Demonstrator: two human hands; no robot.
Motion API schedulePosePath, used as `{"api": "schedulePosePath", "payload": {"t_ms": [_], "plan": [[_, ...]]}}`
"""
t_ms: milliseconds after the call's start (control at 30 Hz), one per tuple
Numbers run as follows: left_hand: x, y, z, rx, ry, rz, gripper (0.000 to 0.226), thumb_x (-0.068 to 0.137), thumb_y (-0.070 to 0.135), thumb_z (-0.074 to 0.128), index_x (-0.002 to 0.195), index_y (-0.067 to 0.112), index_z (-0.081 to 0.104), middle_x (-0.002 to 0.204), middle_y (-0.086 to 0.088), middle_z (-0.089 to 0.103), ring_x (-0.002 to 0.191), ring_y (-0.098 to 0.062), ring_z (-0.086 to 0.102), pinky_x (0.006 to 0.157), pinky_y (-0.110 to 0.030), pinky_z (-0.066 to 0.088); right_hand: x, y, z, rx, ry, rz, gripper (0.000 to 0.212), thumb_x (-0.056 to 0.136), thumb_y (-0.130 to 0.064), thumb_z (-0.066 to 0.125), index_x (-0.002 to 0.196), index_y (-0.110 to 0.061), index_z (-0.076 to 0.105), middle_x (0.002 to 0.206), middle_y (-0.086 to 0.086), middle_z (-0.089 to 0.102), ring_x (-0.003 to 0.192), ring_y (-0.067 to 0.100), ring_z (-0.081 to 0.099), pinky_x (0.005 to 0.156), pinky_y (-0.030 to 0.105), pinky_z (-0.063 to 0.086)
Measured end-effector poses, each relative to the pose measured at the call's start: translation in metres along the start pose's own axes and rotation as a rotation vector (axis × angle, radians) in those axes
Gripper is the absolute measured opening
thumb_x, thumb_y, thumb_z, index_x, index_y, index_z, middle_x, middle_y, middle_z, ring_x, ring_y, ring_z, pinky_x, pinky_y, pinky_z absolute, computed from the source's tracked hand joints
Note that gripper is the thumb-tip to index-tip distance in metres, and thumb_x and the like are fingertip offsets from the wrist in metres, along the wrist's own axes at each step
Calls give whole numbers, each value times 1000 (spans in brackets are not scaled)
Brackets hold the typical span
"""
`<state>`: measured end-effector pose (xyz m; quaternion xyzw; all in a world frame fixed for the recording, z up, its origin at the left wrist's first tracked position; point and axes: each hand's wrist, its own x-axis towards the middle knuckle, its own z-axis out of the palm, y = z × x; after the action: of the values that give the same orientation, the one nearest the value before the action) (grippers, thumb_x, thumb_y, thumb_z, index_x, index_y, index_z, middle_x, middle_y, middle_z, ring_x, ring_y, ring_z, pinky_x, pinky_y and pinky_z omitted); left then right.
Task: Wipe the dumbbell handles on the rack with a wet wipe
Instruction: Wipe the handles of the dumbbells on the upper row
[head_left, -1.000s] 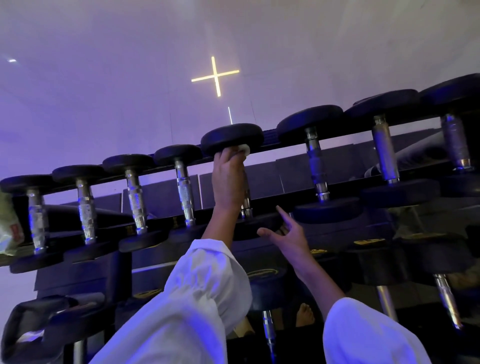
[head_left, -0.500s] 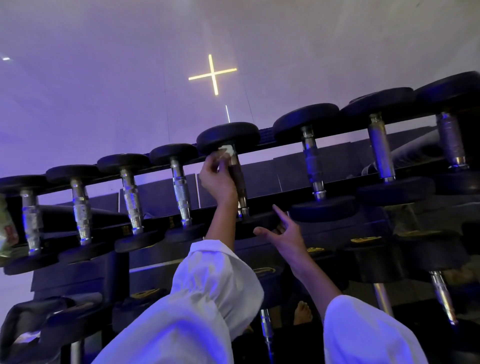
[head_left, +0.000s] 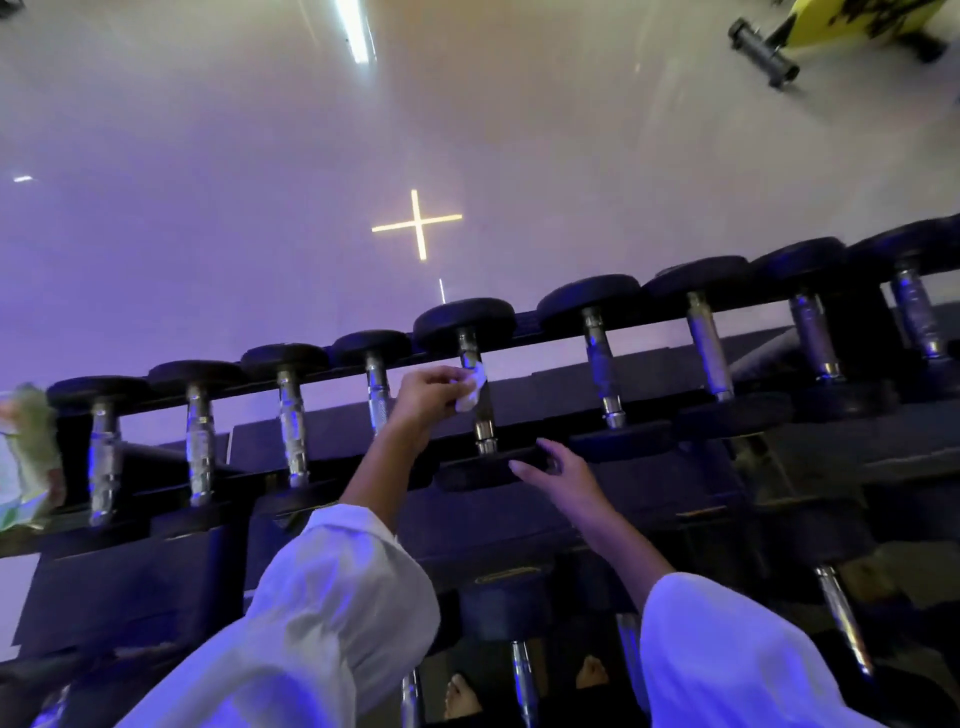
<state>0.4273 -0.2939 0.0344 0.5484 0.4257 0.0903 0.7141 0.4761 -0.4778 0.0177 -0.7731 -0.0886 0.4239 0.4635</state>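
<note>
The left hand (head_left: 423, 397) pinches the wet wipe (head_left: 474, 391) against a dumbbell handle (head_left: 483, 415) midway along the rack (head_left: 550, 395). The right hand (head_left: 563, 475), fingers loosely spread, seemingly steadies the near weight (head_left: 480, 467). Mid-wipe; next, stroke downward along the handle.

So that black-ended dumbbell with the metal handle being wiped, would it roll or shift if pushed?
Probably heavy for its size: the black dumbbell has thick round ends and a steel handle. Round ends could roll, but it seems cradled in the rack among neighbours. The crumpled white wipe in the left hand likely won't budge it.
</note>
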Motion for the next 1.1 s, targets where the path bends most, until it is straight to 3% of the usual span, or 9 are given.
{"api": "schedulePosePath", "payload": {"t_ms": [133, 300, 367, 500, 700, 800, 900, 1033, 1100], "plan": [[-17, -5, 17, -38, -37, -17, 14, 83, -1, 62, 79, 11, 62, 49, 9, 62, 45, 1, 57, 49, -12, 47, -23, -18, -16, 23, 4, -41, 36, 87, -24, 63, 119, -8, 59, 107, -1, 60, 101, 8, 53, 71, 11, 42], [-33, -13, 51, -48, -38, -41, 8, 83, -1, 63, 88, 5, 66, 69, -3, 63, 59, -12, 59, 57, -20, 47, -43, -23, -48, 144, 31, -14, 19, 91, -25, 57, 105, -14, 63, 114, 9, 65, 111, 22, 58, 89, 28, 45], [-38, -15, 67, -36, -37, -50, 7, 83, 1, 64, 86, 7, 66, 74, -5, 61, 67, -14, 56, 60, -20, 47, -44, -22, -64, 184, 30, 0, 18, 92, -24, 55, 104, -14, 62, 122, 13, 61, 115, 26, 56, 92, 33, 45], [-44, -21, 101, -13, -22, -47, 16, 84, 3, 64, 100, 3, 65, 77, -6, 61, 70, -15, 57, 64, -22, 48, -33, -16, -97, 251, -3, 8, 28, 94, -24, 52, 114, -7, 61, 123, 13, 61, 104, 19, 57, 72, 19, 43], [-35, -24, 150, -126, 150, -11, 11, 85, -2, 60, 83, 9, 63, 54, 6, 65, 49, -1, 61, 50, -13, 51, 3, -7, -157, 273, -105, 2, 18, 94, -24, 52, 105, -13, 62, 117, 11, 65, 102, 17, 58, 81, 23, 44], [-23, -25, 171, -150, 256, 46, 14, 84, -3, 61, 79, 10, 63, 63, -2, 64, 59, -10, 61, 56, -18, 51, 23, 1, -181, 219, -51, -72, 21, 91, -20, 57, 106, -7, 63, 109, 12, 66, 103, 21, 59, 78, 17, 44], [-11, -36, 186, 158, 385, 192, 8, 79, 4, 69, 80, 12, 69, 73, -7, 63, 65, -9, 55, 64, -24, 45, 38, 14, -193, 82, -43, -150, 31, 86, -14, 64, 114, -1, 62, 110, 9, 64, 98, 12, 56, 68, 7, 42], [3, -47, 205, 586, 351, 295, 11, 79, 15, 72, 89, 10, 73, 84, -1, 65, 74, -9, 61, 68, -19, 42, 57, 29, -186, -106, -84, -175, 43, 80, -16, 71, 119, -3, 60, 121, 11, 62, 114, 18, 56, 83, 12, 37], [22, -40, 210, 672, 339, 356, 10, 81, 12, 68, 89, 6, 71, 88, -1, 62, 75, -10, 59, 70, -24, 44, 65, 35, -181, -144, -64, -166, 45, 77, -17, 74, 118, -3, 62, 120, 12, 63, 113, 20, 57, 83, 13, 36]]}}
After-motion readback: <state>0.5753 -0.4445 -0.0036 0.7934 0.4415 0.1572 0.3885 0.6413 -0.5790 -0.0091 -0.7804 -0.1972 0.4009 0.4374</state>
